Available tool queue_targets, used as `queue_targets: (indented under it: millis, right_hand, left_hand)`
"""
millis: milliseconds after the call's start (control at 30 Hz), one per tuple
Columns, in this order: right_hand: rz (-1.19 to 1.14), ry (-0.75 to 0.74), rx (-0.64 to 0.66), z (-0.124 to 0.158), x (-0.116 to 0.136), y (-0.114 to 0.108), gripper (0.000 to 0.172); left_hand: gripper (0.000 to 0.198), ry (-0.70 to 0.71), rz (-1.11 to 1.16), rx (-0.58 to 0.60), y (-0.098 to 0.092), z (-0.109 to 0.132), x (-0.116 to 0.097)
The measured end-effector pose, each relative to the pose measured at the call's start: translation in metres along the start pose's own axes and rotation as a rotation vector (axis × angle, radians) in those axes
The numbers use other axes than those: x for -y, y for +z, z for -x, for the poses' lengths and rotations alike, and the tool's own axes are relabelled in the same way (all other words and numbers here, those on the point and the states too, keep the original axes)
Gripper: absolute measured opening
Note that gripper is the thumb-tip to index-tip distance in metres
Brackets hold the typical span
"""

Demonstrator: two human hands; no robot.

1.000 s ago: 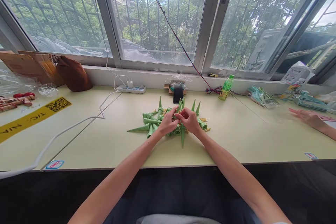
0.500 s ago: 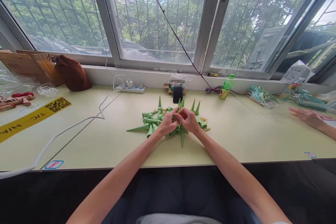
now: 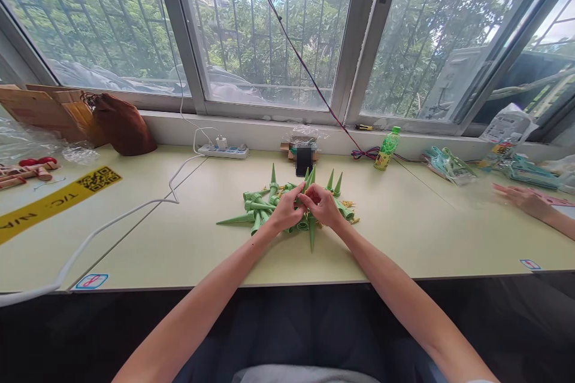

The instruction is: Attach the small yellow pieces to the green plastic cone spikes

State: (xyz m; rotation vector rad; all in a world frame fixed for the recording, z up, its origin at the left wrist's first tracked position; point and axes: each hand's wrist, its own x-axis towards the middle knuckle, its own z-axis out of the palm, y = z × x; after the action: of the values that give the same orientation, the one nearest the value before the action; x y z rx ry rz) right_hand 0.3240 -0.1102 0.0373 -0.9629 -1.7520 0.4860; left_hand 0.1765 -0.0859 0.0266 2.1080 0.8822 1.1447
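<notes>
A heap of green plastic cone spikes (image 3: pixel 260 206) lies on the pale table (image 3: pixel 188 239) in front of me, with small yellow bits among them. My left hand (image 3: pixel 286 210) and my right hand (image 3: pixel 324 206) meet over the middle of the heap, fingers curled in a pinch around a green cone spike held between them. Fingertips of both hands touch at the piece. One long spike (image 3: pixel 311 238) points toward me below my hands.
A white power strip (image 3: pixel 223 151) with its cable (image 3: pixel 112 224), a black phone (image 3: pixel 304 161), a green bottle (image 3: pixel 387 149) and a brown pouch (image 3: pixel 123 124) sit along the window. Another person's hand (image 3: pixel 525 198) rests at the right near teal packets (image 3: pixel 449 164).
</notes>
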Motion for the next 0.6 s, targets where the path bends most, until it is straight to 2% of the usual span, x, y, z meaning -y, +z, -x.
queue_targets:
  millis: [367,600]
  right_hand:
    - [-0.011,0.006,0.012,0.0,0.001,0.0,0.034]
    - [0.018,0.023,-0.093,-0.001,-0.002,0.002,0.037]
  left_hand:
    - [0.068,0.043,-0.044,-0.017,0.0,0.0,0.002]
    - [0.061,0.059,-0.163,-0.079,0.001,0.0,-0.006]
